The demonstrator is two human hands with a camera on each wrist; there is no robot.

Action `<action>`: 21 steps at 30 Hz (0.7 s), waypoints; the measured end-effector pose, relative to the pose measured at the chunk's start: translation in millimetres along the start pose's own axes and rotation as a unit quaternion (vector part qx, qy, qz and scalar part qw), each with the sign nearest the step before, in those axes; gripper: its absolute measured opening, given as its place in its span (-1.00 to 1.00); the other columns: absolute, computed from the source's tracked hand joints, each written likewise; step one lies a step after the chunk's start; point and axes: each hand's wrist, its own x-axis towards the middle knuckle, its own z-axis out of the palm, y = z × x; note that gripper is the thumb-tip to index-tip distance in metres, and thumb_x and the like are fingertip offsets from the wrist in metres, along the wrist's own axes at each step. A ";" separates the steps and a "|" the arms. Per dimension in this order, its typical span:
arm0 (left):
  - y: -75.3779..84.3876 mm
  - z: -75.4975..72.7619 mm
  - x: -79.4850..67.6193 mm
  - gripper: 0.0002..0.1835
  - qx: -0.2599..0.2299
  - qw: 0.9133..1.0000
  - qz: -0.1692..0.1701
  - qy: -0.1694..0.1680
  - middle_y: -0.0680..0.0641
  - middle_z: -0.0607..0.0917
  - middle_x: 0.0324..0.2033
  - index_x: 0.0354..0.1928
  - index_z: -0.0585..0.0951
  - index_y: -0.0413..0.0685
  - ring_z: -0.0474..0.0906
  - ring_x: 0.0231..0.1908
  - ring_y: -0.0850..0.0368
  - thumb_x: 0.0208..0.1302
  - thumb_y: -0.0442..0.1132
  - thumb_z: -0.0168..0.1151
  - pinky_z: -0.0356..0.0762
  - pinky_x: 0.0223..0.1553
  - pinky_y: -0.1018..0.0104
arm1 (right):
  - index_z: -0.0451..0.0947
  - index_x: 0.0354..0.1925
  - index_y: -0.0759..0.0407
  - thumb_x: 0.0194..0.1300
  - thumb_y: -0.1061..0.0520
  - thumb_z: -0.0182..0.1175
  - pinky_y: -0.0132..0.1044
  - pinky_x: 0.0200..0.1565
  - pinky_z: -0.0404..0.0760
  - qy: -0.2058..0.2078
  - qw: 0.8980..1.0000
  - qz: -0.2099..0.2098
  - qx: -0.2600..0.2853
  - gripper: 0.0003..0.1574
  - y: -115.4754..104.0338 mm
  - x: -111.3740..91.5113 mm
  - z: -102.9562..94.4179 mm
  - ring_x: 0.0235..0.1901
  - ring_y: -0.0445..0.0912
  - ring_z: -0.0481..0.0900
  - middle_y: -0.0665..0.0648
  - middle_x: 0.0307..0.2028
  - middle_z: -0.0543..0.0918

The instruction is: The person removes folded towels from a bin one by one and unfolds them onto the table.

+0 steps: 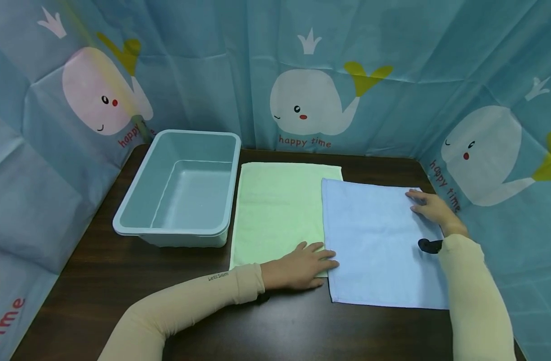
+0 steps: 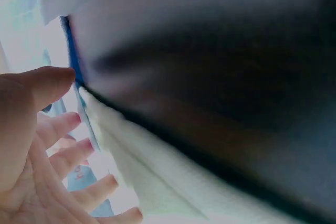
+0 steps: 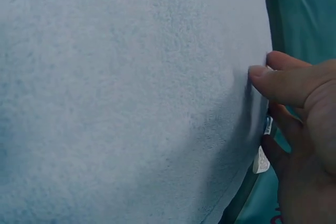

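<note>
A light blue towel point(image 1: 375, 240) is spread flat, its left side overlapping a pale green towel point(image 1: 280, 210). My right hand point(image 1: 433, 210) is at the blue towel's far right corner. In the right wrist view the thumb lies on the cloth and the fingers curl behind its edge, pinching it beside a small white tag point(image 3: 261, 161). My left hand point(image 1: 298, 266) rests with spread fingers over the near edge of the green towel, fingertips touching the blue towel's left edge.
A light blue plastic basin point(image 1: 176, 233) stands left of the towels on the dark wooden table point(image 1: 302, 331). A blue curtain point(image 1: 203, 60) with whale prints encloses the table at the back and sides.
</note>
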 end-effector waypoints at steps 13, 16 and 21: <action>-4.8 -4.2 -1.8 -0.45 0.006 1.000 -0.010 -0.024 0.09 0.14 0.55 0.47 0.25 0.46 0.10 0.53 -0.12 0.49 0.17 -0.04 0.37 0.37 -0.04 | 0.13 0.51 0.10 0.21 -0.32 0.29 0.61 0.27 -0.10 -0.015 0.995 -0.023 -0.100 0.10 -1.6 -18.5 -2.0 0.47 0.49 -0.18 0.45 0.52 -0.05; -6.3 -4.1 -1.7 -0.45 0.006 1.000 -0.011 -0.025 0.09 0.14 0.55 0.47 0.25 0.46 0.09 0.53 -0.12 0.48 0.17 -0.03 0.36 0.38 -0.05 | 0.06 0.53 0.09 0.17 -0.38 0.29 0.62 0.25 -0.13 -0.027 0.993 -0.025 -0.110 0.19 -0.3 -17.3 0.7 0.48 0.49 -0.24 0.41 0.55 -0.13; -8.0 -3.2 0.0 -0.43 0.004 1.000 -0.009 -0.029 0.10 0.12 0.56 0.48 0.23 0.49 0.07 0.54 -0.12 0.47 0.18 -0.01 0.33 0.40 -0.09 | -0.03 0.56 0.05 0.16 -0.43 0.27 0.65 0.22 -0.14 -0.033 0.994 -0.015 -0.108 0.25 2.8 -16.3 2.2 0.48 0.49 -0.29 0.38 0.56 -0.21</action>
